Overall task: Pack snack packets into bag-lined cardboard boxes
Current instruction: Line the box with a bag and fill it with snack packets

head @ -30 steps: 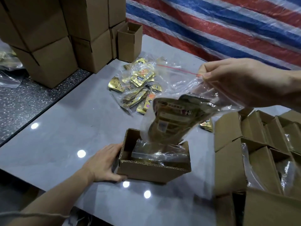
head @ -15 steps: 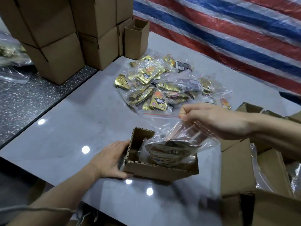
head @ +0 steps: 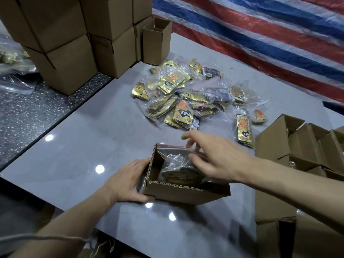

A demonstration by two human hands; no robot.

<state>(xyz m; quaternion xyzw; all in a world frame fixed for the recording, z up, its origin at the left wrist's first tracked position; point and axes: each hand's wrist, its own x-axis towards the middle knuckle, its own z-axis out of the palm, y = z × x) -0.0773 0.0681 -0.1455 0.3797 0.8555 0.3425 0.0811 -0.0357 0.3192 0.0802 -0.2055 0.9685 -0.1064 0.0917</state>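
Note:
A small open cardboard box [head: 186, 194] stands on the grey table [head: 89, 138] in front of me. Inside it lies a clear zip bag [head: 173, 157] with a red seal strip, filled with snack packets. My left hand [head: 126, 181] grips the box's left wall, thumb at the front corner. My right hand [head: 217, 161] hovers over the box's right half with fingers spread and straight, fingertips on the bag's top. Beyond the box is a heap of more bagged gold snack packets [head: 186, 94].
A loose bundle of gold packets [head: 243, 131] lies right of the heap. Several open cardboard boxes [head: 279, 140] crowd the right side. Tall stacked boxes [head: 70, 58] and one upright open box [head: 156, 43] stand at the back left. A striped tarp [head: 260, 34] hangs behind.
My right hand lowered the filled zip bag from high above into the box, let go of its top edge, and now lies spread over it. My left hand stayed on the box.

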